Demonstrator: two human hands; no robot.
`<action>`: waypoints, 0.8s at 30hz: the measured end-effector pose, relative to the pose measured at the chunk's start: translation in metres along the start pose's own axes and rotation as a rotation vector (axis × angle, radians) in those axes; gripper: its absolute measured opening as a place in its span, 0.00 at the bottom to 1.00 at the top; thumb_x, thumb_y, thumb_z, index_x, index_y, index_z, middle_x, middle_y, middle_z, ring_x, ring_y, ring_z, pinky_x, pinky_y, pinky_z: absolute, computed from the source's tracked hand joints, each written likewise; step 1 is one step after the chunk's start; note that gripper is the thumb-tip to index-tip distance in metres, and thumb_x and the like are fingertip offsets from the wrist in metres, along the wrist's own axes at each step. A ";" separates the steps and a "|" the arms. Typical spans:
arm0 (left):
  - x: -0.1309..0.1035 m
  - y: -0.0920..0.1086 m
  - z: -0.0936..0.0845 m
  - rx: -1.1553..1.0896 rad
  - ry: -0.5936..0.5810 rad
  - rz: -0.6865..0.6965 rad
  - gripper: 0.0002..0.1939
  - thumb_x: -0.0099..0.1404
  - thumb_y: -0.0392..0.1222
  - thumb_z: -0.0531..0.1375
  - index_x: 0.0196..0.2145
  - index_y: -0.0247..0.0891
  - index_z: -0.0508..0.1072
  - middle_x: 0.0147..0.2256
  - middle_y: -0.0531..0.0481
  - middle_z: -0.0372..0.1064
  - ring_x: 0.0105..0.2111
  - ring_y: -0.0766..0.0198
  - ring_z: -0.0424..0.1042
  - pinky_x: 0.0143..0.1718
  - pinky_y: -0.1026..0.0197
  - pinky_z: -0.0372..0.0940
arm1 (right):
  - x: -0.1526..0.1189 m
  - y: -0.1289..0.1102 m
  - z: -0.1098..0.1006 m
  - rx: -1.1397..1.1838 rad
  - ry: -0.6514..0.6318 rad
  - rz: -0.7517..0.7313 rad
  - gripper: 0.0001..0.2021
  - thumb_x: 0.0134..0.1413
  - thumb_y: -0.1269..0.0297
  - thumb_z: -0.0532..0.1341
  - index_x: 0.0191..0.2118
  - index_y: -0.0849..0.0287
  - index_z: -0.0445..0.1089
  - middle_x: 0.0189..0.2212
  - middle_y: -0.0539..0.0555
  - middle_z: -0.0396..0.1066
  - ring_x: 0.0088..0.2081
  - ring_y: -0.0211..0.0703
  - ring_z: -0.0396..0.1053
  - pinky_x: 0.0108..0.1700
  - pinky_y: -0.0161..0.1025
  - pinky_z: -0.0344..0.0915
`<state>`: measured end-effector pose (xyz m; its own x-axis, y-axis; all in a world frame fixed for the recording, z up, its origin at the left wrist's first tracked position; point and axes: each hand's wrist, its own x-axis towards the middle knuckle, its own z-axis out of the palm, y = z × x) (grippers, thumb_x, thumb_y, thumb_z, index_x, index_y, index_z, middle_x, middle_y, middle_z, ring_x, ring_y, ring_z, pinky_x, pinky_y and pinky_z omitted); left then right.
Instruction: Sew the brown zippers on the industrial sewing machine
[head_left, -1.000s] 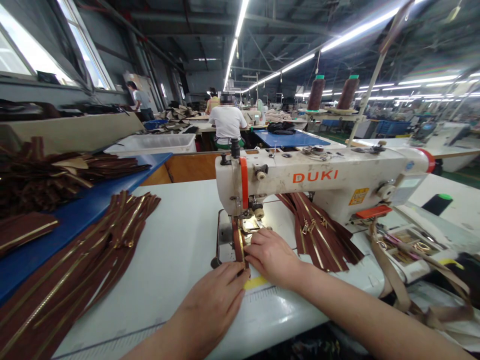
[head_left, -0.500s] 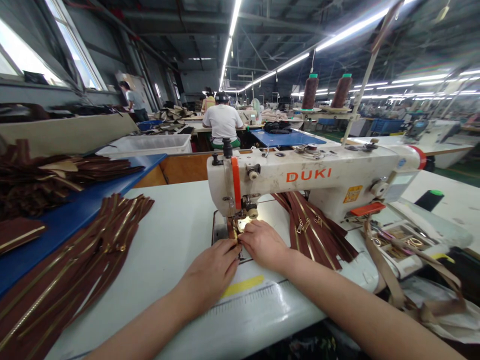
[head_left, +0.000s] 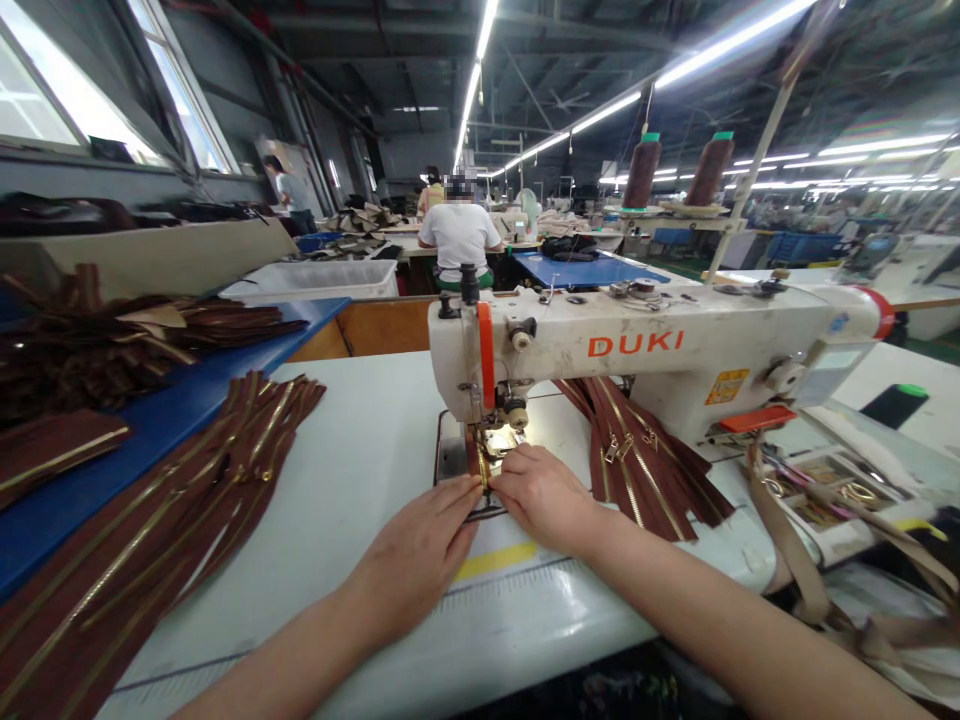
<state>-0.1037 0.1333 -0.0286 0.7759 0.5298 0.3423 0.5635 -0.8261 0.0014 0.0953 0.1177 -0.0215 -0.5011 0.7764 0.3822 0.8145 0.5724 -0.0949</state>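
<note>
Under the needle of a white sewing machine [head_left: 555, 345] lies a brown zipper [head_left: 481, 462] with gold teeth, its near end between my hands. My left hand [head_left: 420, 530] has its fingers pressed together on the zipper's left side. From the right, my right hand [head_left: 544, 498] pinches the same end, fingers curled; the fingertips of both hands nearly meet. Little of the zipper shows in front of the presser foot. Beyond my right hand, a fan of brown zippers [head_left: 637, 465] with metal pulls lies beneath the machine's arm. A longer bundle of zippers [head_left: 172, 500] is spread on the left.
A blue board [head_left: 176, 400] at left carries more brown zipper pieces [head_left: 90, 350]. At right are a tray of small metal parts [head_left: 840, 490], beige straps [head_left: 787, 550] and a dark thread cone [head_left: 894, 405]. Two thread spools stand behind. A person in a white shirt [head_left: 460, 238] sits ahead.
The view has shifted slightly, so the machine appears further right. My hands stay close together at the zipper's end, and more of its gold teeth shows by the needle.
</note>
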 end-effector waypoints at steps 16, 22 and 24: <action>0.025 -0.019 0.002 -0.109 -0.065 -0.110 0.19 0.68 0.40 0.47 0.49 0.30 0.69 0.50 0.40 0.70 0.52 0.57 0.67 0.54 0.50 0.63 | 0.013 0.009 0.009 -0.073 0.022 0.032 0.08 0.58 0.71 0.55 0.33 0.62 0.71 0.31 0.55 0.68 0.36 0.46 0.61 0.38 0.41 0.57; 0.032 -0.027 0.006 -0.107 -0.028 -0.115 0.18 0.68 0.40 0.47 0.49 0.30 0.69 0.48 0.39 0.71 0.50 0.57 0.69 0.53 0.50 0.64 | 0.012 0.007 0.012 -0.082 0.031 0.062 0.07 0.58 0.71 0.56 0.33 0.61 0.71 0.30 0.55 0.67 0.36 0.46 0.60 0.38 0.41 0.57; 0.032 -0.028 0.007 -0.108 -0.017 -0.115 0.17 0.67 0.40 0.47 0.48 0.31 0.69 0.48 0.40 0.71 0.50 0.57 0.68 0.53 0.51 0.64 | 0.012 0.007 0.012 -0.078 0.033 0.073 0.07 0.58 0.70 0.56 0.33 0.61 0.71 0.30 0.55 0.67 0.36 0.46 0.60 0.38 0.41 0.57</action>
<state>-0.0926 0.1751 -0.0245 0.7133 0.6245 0.3182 0.6159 -0.7752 0.1406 0.0914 0.1339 -0.0290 -0.4304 0.8056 0.4072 0.8694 0.4912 -0.0529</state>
